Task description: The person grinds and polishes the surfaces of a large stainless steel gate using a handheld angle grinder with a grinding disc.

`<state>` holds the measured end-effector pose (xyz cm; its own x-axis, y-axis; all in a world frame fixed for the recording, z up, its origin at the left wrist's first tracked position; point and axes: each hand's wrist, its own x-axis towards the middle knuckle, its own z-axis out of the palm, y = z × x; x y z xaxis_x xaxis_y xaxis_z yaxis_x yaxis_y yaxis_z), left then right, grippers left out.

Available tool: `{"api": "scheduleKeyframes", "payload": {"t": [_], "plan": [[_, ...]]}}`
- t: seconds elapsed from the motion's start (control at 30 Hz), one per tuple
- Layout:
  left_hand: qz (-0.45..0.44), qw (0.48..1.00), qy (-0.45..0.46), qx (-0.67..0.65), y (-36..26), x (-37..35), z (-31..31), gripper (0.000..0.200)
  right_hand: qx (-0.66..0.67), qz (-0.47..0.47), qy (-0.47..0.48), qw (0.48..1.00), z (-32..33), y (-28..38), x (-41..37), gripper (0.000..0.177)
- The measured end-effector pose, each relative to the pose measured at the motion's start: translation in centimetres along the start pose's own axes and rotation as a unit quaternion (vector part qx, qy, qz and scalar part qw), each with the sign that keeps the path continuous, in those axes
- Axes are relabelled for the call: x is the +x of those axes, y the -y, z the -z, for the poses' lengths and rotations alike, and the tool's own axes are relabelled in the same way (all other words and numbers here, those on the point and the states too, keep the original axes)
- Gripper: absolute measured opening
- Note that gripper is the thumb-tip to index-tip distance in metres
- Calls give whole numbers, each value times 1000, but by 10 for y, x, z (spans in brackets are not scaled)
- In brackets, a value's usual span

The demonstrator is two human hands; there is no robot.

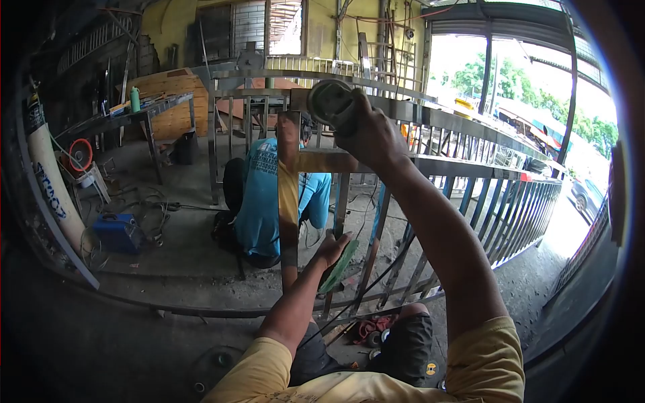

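**Railing (470, 168) partly screens co-worker (259, 201)**

A post (288, 215) covers part of the head; what that person's hands hold cannot be told. Print on the blue shirt (254, 225) is too small to read. The right hand (377, 133) hides part of the power tool (329, 99). The bottom edge cuts off the yellow shirt (349, 387).

- A co-worker (259, 201) behind the railing (457, 168)
- A bottle (135, 100) on the table (144, 114), left of the co-worker
- A box (119, 233) on the floor (188, 235), right of a cylinder (55, 181)
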<state>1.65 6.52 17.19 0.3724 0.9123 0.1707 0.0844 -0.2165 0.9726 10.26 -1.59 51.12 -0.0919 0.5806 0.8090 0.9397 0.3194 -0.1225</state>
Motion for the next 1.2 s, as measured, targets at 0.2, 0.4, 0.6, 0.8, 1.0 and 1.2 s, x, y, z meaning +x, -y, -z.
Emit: {"api": "scheduleKeyframes", "payload": {"t": [0.2, 0.4, 0.6, 0.8, 1.0, 1.2], "plan": [[-1, 1000, -9, -16, -1, 0, -1, 98, -24, 16, 24, 999, -3, 32, 4, 74], [-1, 1000, 0, -2, 7, 3, 0, 100, 18, -14, 10, 1000, -5, -9, -3, 67], [21, 1000, 6, 6, -2, -3, 2, 98, 38, -88, 30, 995, -5, 12, -5, 58], [-50, 999, 11, -13, 47, 27, 0, 102, 121, -83, -13, 989, -52, 44, -23, 82], [-12, 1000, 15, 7, 11, 1, 2, 103, 211, -139, -38, 967, -48, 25, -43, 89], [9, 1000, -2, 13, -8, -7, 1, 95, 295, -208, -142, 922, -24, -47, -52, 86]]}}
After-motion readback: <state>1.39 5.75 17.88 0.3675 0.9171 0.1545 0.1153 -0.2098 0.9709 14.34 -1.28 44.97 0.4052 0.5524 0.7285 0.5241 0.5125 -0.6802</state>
